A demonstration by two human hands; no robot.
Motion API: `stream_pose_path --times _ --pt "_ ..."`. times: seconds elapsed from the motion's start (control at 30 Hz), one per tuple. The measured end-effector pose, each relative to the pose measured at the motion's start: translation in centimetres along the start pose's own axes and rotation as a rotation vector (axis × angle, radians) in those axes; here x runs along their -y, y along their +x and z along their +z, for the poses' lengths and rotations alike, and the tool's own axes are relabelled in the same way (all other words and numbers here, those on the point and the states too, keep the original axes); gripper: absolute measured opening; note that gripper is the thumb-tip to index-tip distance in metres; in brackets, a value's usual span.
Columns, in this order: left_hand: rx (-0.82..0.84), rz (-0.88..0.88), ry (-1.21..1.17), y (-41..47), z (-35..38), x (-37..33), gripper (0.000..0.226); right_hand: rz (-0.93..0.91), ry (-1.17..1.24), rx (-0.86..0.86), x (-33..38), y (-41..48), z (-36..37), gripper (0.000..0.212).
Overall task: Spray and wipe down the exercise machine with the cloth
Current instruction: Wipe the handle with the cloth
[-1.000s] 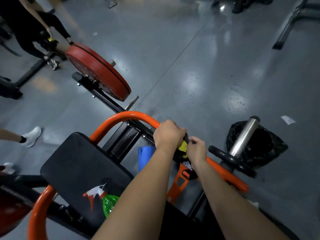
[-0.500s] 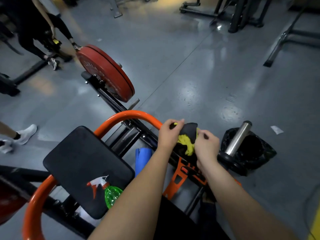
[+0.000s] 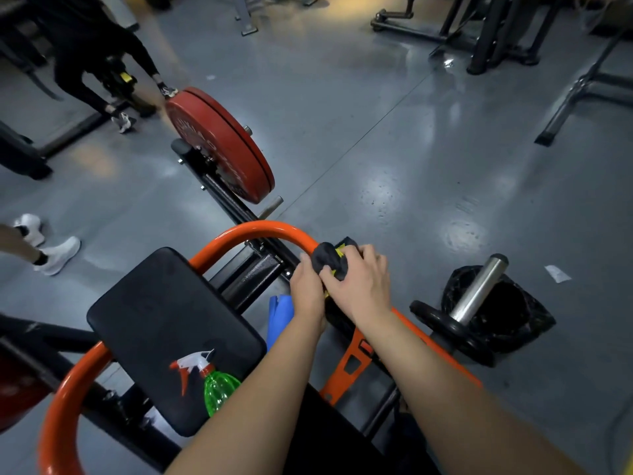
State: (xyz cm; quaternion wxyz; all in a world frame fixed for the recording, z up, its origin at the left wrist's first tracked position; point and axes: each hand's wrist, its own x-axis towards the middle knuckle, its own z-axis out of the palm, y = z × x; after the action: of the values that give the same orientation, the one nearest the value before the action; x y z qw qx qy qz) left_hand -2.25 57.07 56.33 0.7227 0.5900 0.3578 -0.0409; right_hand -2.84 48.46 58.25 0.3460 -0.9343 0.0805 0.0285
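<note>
Orange bar (image 3: 260, 229): cloth (image 3: 329, 262) re-bunched, now pressed on its bend.
Right hand (image 3: 359, 282): fingers (image 3: 373, 260) wrapped over cloth.
Left hand (image 3: 306, 293): fingers hidden, grip unclear.
Meaning: wiping likely resumes.

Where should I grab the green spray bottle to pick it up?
Take the spray bottle round its narrow neck, just under the white trigger top, coming down from above. It seems to lie on its side on the black pad, with the neck bare and its bottom hidden.
</note>
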Motion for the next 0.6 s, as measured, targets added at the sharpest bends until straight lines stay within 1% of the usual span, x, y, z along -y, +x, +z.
stream_pose_path --times 0.03,0.07,0.1,0.13,0.17,0.2,0.23,0.27,0.3,0.37,0.47,0.53,0.6 --pt "-0.043 0.098 0.112 -0.1 0.4 -0.3 0.054 0.026 0.008 0.0 -0.1 0.3 0.3 0.034" --pt "-0.098 0.316 0.316 -0.6 0.5 -0.8 0.058 0.052 0.006 0.009 -0.2 0.4 0.5 0.03" --pt "-0.129 0.585 0.502 -1.1 0.7 -1.1 0.055 0.077 0.015 0.024 -0.3 0.7 0.6 0.026" --pt "-0.076 0.802 0.63 -1.2 1.3 -1.3 0.047 0.117 0.049 0.045 -0.5 1.2 0.6 0.026" --pt "0.042 0.85 0.69 -1.3 2.1 -1.7 0.04 0.174 0.096 0.069 -0.7 1.8 0.6 0.029" --pt "0.165 0.753 0.725 -1.3 3.0 -2.3 0.038 0.242 0.135 0.095 -0.7 2.5 0.5 0.032" --pt "0.245 0.596 0.765 -0.7 3.7 -2.4 0.035 0.306 0.152 0.122 -0.8 3.0 0.5 0.033" --pt "0.282 0.469 0.795 -0.1 4.1 -2.8 0.031 0.354 0.152 0.146 -0.8 3.5 0.6 0.032" --pt "0.296 0.385 0.812 0.7 4.4 -2.9 0.026 0.385 0.138 0.168 -0.8 3.8 0.7 0.031" --pt "0.327 0.255 0.757 2.1 4.7 -3.0 0.024 0.405 0.113 0.202 -0.7 4.2 0.9 0.028" --pt "0.339 0.128 0.662 2.4 4.8 -3.3 0.023 0.419 0.112 0.231 -0.9 4.9 1.6 0.027" --pt "0.327 0.088 0.623 2.5 4.9 -3.4 0.023 0.432 0.12 0.244 -0.8 5.2 1.8 0.028" --pt "0.306 0.074 0.644 2.8 5.0 -3.7 0.022 0.445 0.125 0.258 -0.7 5.4 1.8 0.029"
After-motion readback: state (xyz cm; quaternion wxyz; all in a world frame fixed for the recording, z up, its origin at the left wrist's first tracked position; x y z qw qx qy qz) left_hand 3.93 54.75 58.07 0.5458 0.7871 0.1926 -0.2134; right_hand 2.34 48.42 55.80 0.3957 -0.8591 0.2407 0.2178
